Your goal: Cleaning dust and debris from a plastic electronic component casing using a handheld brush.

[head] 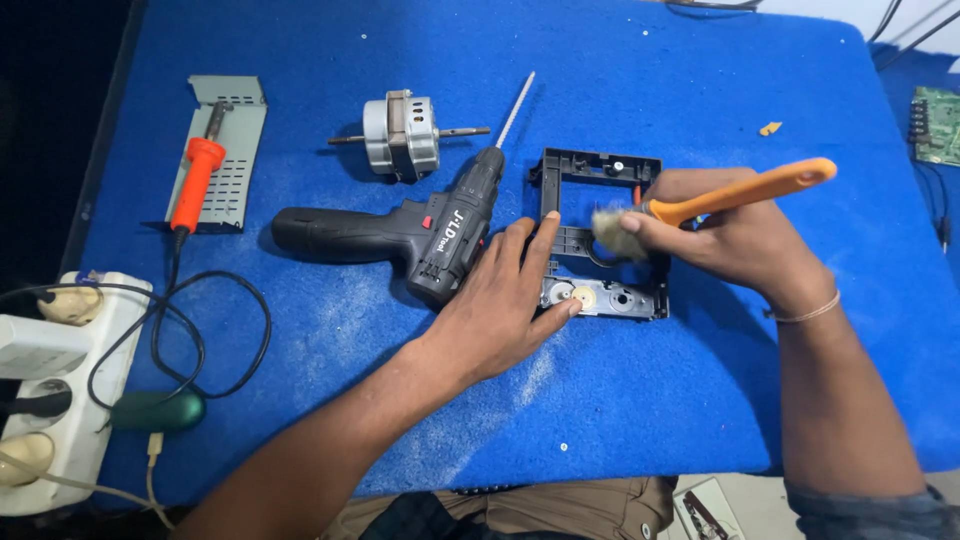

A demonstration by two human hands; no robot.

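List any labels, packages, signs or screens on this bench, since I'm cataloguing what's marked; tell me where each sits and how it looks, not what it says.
Label on the cordless drill: white lettering printed on the black body with a small red switch beside it, just left of the left hand.
Printed card or booklet: at the bottom edge below the blue table, pale with a dark picture, partly cut off.
No screens or signs show.
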